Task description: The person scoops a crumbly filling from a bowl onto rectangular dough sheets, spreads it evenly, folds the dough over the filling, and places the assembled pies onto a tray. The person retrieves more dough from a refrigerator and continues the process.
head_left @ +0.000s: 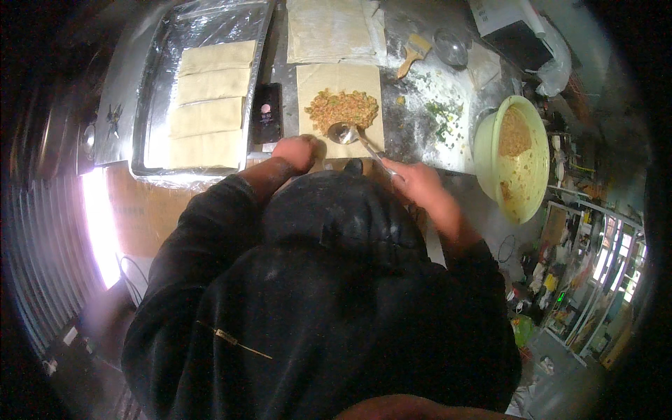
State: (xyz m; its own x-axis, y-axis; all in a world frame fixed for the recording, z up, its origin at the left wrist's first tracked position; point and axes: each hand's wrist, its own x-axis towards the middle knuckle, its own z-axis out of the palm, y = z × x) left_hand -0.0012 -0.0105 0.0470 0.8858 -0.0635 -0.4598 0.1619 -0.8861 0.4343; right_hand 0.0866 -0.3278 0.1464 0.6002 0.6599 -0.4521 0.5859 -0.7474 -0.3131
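One left hand (297, 152) at the near corner of the dough (339, 77), likely steadying it, grip unclear; one right hand (414, 183), apart, clasped around a spoon (343, 133) angled into filling (343, 108).

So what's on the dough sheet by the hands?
Lumpy filling with green bits, and a spoon at its near edge. The dough sheet directly underneath can't be seen.
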